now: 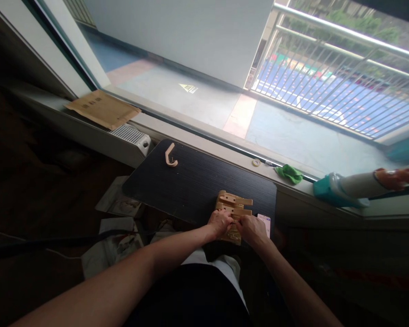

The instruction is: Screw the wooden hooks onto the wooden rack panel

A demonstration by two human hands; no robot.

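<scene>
1. A person's left hand (221, 223) and right hand (254, 229) meet over a tan, slatted piece (237, 212) at the near edge of a black table (194, 181).
2. The piece lies beneath and between the hands, reaching out beyond their fingers.
3. Both hands curl inward, fingertips close together; whether they grip any part cannot be told.
4. A phone (267, 221) lies just right of the right hand.

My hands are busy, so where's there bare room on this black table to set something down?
The black table is bare between the hooked piece and the tan block. Its near right is crowded: left hand, right hand, block and phone.
</scene>
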